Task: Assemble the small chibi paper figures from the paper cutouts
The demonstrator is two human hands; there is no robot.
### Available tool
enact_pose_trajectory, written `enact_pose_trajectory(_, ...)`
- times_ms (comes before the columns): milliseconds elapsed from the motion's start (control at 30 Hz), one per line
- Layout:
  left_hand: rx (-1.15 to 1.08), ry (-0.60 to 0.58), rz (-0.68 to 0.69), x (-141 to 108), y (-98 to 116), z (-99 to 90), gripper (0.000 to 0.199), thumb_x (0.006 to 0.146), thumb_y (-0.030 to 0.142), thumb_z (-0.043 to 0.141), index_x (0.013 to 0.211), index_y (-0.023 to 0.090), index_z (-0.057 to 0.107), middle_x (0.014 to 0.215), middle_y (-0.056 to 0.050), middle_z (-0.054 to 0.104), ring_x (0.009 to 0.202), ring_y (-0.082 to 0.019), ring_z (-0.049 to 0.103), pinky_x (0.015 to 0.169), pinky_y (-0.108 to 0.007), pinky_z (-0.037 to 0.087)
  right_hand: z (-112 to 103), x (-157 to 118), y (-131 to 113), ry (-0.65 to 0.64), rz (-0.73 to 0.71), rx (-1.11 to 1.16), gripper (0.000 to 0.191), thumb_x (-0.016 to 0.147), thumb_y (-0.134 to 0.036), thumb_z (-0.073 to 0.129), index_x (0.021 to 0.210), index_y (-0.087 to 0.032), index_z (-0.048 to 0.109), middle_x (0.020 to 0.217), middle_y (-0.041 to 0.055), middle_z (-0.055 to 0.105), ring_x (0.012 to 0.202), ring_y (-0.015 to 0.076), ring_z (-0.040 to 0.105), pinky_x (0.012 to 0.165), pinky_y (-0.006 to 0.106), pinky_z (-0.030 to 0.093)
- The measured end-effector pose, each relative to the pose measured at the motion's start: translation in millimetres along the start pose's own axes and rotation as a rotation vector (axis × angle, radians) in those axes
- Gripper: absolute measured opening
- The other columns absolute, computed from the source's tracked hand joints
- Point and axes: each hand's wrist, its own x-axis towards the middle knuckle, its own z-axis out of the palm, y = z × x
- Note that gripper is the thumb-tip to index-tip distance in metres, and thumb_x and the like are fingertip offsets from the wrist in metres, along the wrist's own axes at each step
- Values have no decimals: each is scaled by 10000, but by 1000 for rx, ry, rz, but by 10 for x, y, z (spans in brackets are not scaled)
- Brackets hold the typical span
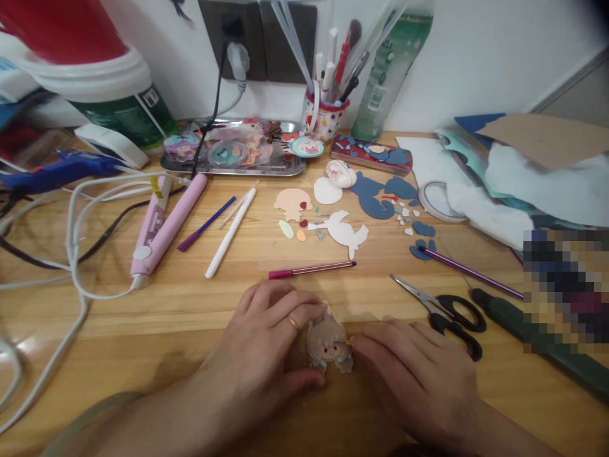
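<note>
A small flat cartoon-character cutout (328, 346) with grey hair, a smiling face and blue-green bits lies on the wooden table in front of me. My left hand (273, 333), a ring on one finger, holds it from the left. Its fingertips press on the top edge, and its thumb lies near the lower left. My right hand (423, 371) is closed in a pinch at the cutout's right side. A thin tool with a yellow part (349, 343) pokes out of that pinch towards the face; most of it is hidden by the fingers.
Beyond my hands lie a magenta pen (311, 270), black-handled scissors (440, 312), a white cutout (343, 231) and blue scraps (373, 197). A pink hair straightener (174, 222) with cables is left. A metal tray (280, 169) and pen cup (326, 117) stand behind; a dark green-handled tool (514, 324) lies right.
</note>
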Motion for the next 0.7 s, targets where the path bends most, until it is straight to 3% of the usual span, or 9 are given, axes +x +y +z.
enact_pose_trajectory(700, 0, -10, 3, 9, 3, -16, 508, 712, 363, 685, 1144, 235, 451, 1156, -24, 552, 1074, -260, 397, 905, -436, 340, 15, 7, -10, -18, 15, -23, 185, 828, -99, 448, 904, -142, 611, 789, 43, 639, 695, 153, 550, 611, 286, 403)
